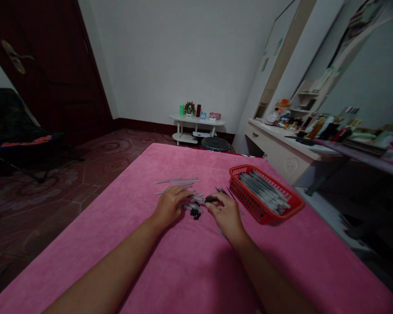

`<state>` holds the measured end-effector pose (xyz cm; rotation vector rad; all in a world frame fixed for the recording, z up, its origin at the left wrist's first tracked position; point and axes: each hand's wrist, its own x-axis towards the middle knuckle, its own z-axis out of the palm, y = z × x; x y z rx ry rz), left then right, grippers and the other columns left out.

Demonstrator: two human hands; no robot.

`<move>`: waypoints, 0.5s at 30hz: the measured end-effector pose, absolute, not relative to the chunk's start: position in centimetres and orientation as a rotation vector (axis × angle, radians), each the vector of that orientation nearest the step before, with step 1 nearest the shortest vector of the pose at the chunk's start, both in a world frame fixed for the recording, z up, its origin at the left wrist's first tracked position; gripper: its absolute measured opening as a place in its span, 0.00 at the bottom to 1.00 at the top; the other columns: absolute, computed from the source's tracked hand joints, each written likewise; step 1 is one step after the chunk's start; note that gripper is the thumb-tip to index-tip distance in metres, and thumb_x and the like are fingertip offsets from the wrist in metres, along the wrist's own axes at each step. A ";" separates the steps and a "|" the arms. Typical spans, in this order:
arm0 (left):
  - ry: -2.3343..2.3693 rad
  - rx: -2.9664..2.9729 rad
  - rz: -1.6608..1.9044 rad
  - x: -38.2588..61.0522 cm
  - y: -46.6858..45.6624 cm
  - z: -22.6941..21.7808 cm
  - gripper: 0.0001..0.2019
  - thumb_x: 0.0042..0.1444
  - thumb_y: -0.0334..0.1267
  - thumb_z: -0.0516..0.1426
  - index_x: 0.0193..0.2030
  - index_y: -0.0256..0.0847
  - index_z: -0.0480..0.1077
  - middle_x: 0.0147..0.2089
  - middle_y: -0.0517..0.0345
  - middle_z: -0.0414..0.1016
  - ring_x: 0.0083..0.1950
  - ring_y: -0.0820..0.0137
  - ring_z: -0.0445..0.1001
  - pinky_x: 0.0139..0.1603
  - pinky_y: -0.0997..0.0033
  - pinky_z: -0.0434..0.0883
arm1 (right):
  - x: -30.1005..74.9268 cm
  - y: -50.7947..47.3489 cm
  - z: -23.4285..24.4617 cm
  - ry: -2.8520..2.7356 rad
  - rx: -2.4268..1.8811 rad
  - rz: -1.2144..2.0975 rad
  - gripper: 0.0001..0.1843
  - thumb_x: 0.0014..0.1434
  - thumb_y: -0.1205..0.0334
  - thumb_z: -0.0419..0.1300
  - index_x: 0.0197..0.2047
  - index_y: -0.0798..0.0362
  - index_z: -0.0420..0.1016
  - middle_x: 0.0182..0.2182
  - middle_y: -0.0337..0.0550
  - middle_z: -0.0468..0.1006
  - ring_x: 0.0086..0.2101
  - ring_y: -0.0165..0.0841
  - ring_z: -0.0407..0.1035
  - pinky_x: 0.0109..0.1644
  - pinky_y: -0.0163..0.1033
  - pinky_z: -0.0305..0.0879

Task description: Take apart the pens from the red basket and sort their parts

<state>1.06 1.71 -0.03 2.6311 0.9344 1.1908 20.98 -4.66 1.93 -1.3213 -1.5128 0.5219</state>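
Observation:
My left hand (171,206) is closed, its fingertips pinching a pale, translucent pen barrel (198,198) over a small pile of similar tubes. My right hand (227,215) pinches a small black piece (211,199), which looks like a pen cap, close to the barrel's end. Between the hands, several loose black caps (195,213) lie on the pink cloth. Beyond my left hand, more pale barrels (178,180) are spread out flat. Thin dark rods (221,190), perhaps refills, lie just past my right hand and are partly hidden by it.
A red plastic basket (249,205) full of grey-white pens (265,189) stands at the right on the pink-covered table (118,235). Farther right is a white dresser (281,144) crowded with bottles. A low white stand (196,120) is against the back wall, and a folding chair (19,131) is at left.

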 end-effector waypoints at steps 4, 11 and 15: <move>0.898 2.652 1.178 1.1 1.7 0.0 0.17 0.51 0.26 0.57 0.48 0.43 0.73 0.44 0.49 0.77 0.46 0.62 0.74 0.47 0.59 0.69 | 21.0 -4.8 1.9 -1.506 -1.335 0.515 0.04 0.51 0.65 0.61 0.33 0.52 0.76 0.31 0.41 0.79 0.31 0.33 0.72 0.35 0.36 0.67; 0.858 2.641 1.161 1.4 1.2 0.4 0.18 0.51 0.27 0.57 0.50 0.43 0.72 0.43 0.49 0.76 0.46 0.63 0.74 0.47 0.60 0.72 | 21.0 -4.8 2.0 -1.533 -1.384 0.486 0.02 0.52 0.64 0.60 0.31 0.51 0.74 0.30 0.42 0.78 0.29 0.33 0.71 0.34 0.36 0.67; 0.864 2.646 1.175 1.5 1.0 0.4 0.18 0.50 0.27 0.58 0.49 0.42 0.73 0.42 0.49 0.76 0.45 0.63 0.75 0.45 0.63 0.73 | 21.0 -4.9 2.0 -1.521 -1.420 0.527 0.04 0.54 0.61 0.59 0.32 0.51 0.74 0.29 0.42 0.78 0.27 0.34 0.72 0.32 0.36 0.66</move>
